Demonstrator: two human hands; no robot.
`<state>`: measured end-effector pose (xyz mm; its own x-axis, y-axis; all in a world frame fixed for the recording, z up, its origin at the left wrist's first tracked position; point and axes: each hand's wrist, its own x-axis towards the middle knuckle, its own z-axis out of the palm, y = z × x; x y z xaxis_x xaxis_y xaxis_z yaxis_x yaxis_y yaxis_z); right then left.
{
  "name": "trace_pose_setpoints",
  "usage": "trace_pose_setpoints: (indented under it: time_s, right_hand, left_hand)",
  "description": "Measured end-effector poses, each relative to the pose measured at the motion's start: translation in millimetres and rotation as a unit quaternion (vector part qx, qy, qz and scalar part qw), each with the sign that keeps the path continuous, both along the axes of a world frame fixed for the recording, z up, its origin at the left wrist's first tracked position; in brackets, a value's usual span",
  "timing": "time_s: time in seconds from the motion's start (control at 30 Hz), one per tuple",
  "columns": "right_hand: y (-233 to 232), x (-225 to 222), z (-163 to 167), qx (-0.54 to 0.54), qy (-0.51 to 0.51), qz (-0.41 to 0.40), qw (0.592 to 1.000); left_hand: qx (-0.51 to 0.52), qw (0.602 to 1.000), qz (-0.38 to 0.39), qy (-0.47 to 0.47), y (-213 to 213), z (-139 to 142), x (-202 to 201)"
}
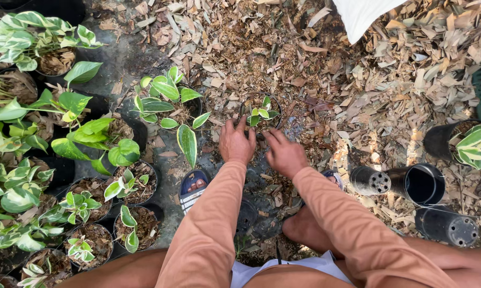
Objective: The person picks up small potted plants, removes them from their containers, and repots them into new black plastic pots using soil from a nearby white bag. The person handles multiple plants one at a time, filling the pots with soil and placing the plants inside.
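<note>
A small black pot [281, 113] filled with wood-chip mix stands on the ground in front of me, with a little variegated green cutting [262, 113] upright in it. My left hand [236, 141] rests palm down on the pot's near left side, fingers spread on the mix. Against the near right side lies my right hand [284, 153], fingers pointing at the cutting's base. Neither hand holds anything. Both arms are in orange-brown sleeves.
Many potted variegated plants [91, 138] crowd the left side. Three empty black pots [419, 184] lie tipped at the right, next to another potted plant [472, 141]. A heap of wood chips [400, 69] covers the far ground. A white sack [360, 16] is at top.
</note>
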<state>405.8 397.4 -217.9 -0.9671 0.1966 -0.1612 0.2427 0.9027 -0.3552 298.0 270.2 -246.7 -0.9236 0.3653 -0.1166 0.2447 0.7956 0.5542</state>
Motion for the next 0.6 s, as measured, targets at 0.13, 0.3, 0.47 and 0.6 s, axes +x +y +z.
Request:
trace_pose_setpoints:
  time_s: [0.13, 0.3, 0.47, 0.6]
  right_hand:
    - [-22, -21, -1, 0.050, -0.100, -0.034, 0.993]
    - [-27, -41, 4, -0.026, -0.189, -0.084, 0.978]
    - [-25, -51, 17, -0.032, -0.212, -0.086, 0.973]
    - [-24, -55, 26, -0.034, -0.266, -0.079, 0.960]
  left_hand:
    - [0.000, 1.000, -0.002, 0.015, 2, 0, -6]
    - [-0.023, 1.000, -0.017, -0.004, 4, 3, -15]
    - [-0.057, 0.996, -0.039, -0.047, 7, 5, -20]
    - [-0.049, 0.997, -0.049, -0.026, 0, 7, -15]
